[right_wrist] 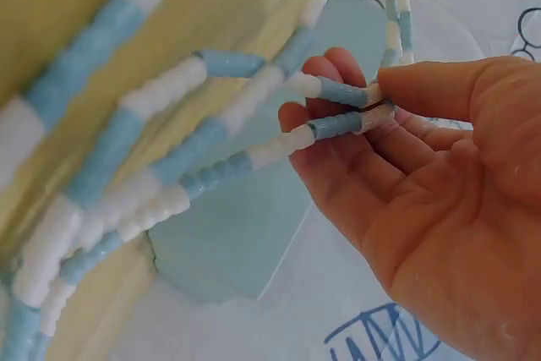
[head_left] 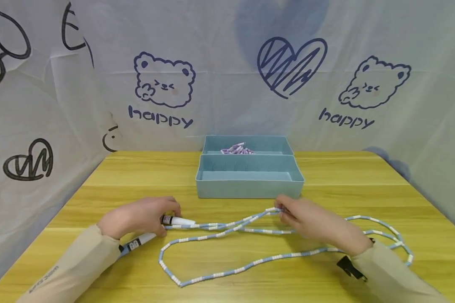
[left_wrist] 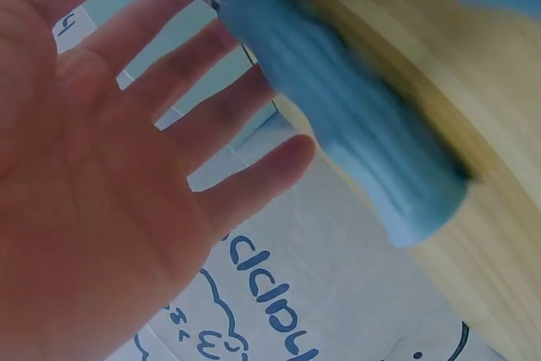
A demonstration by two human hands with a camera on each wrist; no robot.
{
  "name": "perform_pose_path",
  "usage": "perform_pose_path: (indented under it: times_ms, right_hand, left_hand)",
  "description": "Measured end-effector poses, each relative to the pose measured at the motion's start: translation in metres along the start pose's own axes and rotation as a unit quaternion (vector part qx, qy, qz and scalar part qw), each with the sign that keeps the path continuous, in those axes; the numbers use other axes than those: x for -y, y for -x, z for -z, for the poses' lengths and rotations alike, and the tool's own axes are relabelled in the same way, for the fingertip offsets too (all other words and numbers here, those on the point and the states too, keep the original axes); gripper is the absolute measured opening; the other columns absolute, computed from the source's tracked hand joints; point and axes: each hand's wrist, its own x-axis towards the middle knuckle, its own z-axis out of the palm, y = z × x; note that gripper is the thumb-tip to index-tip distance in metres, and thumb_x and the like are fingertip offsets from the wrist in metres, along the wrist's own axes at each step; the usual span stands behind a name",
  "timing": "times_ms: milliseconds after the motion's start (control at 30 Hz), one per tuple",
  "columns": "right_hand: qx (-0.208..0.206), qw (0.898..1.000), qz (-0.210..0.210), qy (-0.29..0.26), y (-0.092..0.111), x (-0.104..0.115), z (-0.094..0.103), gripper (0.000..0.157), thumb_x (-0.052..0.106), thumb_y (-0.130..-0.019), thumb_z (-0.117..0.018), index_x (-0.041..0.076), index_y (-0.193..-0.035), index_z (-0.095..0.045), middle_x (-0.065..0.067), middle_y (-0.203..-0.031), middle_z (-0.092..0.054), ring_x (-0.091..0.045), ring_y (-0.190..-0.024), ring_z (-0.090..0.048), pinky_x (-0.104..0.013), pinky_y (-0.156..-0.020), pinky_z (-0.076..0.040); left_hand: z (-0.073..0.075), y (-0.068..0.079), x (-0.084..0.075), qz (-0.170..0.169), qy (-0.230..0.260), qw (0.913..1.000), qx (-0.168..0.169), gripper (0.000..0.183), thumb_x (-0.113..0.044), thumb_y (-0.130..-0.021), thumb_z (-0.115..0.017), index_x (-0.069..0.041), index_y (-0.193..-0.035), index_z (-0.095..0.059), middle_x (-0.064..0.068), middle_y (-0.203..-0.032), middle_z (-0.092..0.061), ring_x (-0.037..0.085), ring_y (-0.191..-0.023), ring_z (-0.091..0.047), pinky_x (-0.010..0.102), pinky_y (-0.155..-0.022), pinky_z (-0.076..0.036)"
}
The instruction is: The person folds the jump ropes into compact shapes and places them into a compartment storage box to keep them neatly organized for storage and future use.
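A blue-and-white beaded jump rope (head_left: 255, 263) lies in loose loops across the table. At its left end my left hand (head_left: 140, 216) holds the two handles, one (head_left: 138, 243) pointing down along the sleeve, the other (head_left: 182, 221) with its white tip to the right. The left wrist view shows a ribbed blue handle grip (left_wrist: 347, 116) close up, with several fingers of that hand stretched out behind it. To the right, my right hand (head_left: 318, 221) pinches two strands slightly above the table; the right wrist view shows these strands (right_wrist: 338, 107) between thumb and fingers.
Behind the rope stands a light-blue two-part box (head_left: 250, 189). In its rear compartment lies a purple-and-white beaded bundle (head_left: 236, 149). A white cloth (head_left: 227, 84) with drawn bears and hearts hangs behind the wooden table (head_left: 151, 172). A black clip (head_left: 350, 268) hangs near the right sleeve.
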Motion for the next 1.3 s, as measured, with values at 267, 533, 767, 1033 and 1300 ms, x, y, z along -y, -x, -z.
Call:
perform_pose_path:
  times_ms: [267,533,767,1033,1300]
  right_hand:
    - [0.019,0.999,-0.025,0.016,0.004,-0.011,0.004,0.006,0.01,-0.102,-0.051,0.014,-0.1,-0.056,0.005,-0.075,-0.053,-0.006,-0.06,-0.043,-0.026,-0.054,-0.042]
    - [0.034,0.998,-0.024,0.042,0.002,-0.013,0.002,0.006,0.011,-0.098,-0.059,0.016,-0.094,-0.06,0.011,-0.074,-0.052,-0.006,-0.064,-0.046,-0.027,-0.06,-0.043]
    - [0.042,0.997,-0.029,0.051,0.001,-0.012,0.001,0.011,0.013,-0.094,-0.066,0.022,-0.088,-0.063,0.014,-0.078,-0.056,-0.006,-0.07,-0.05,-0.029,-0.065,-0.044]
    - [0.04,0.998,-0.013,0.047,0.001,-0.008,0.0,0.016,0.011,-0.09,-0.07,0.026,-0.087,-0.066,0.017,-0.086,-0.059,-0.007,-0.08,-0.056,-0.031,-0.074,-0.049]
    - [0.069,0.996,0.027,0.04,0.002,-0.005,-0.004,0.017,0.008,-0.087,-0.071,0.025,-0.085,-0.07,0.014,-0.086,-0.06,-0.007,-0.078,-0.055,-0.029,-0.073,-0.049]
  left_hand:
    - [0.0,0.002,0.003,0.03,0.009,0.9994,0.011,0.043,-0.006,-0.072,-0.083,-0.018,-0.107,-0.063,-0.002,-0.1,-0.057,0.018,-0.087,-0.052,0.04,-0.079,-0.046]
    - [0.003,0.012,0.004,0.069,-0.015,0.9974,0.015,0.048,-0.014,-0.066,-0.089,-0.012,-0.092,-0.049,0.003,-0.084,-0.053,0.018,-0.073,-0.046,0.034,-0.063,-0.039]
    - [0.005,0.014,0.002,0.05,-0.028,0.9983,-0.009,0.027,0.002,-0.068,-0.076,-0.011,-0.074,-0.053,0.0,-0.069,-0.044,0.015,-0.063,-0.038,0.03,-0.058,-0.032]
    - [0.003,0.013,0.003,0.003,-0.061,0.997,-0.048,0.026,-0.003,-0.075,-0.077,-0.016,-0.066,-0.055,-0.002,-0.079,-0.05,0.014,-0.065,-0.042,0.029,-0.06,-0.036]
    - [0.003,0.0,0.001,-0.038,-0.026,0.9979,-0.045,0.014,-0.014,-0.083,-0.074,-0.023,-0.079,-0.065,-0.007,-0.094,-0.055,0.014,-0.077,-0.049,0.034,-0.072,-0.041]
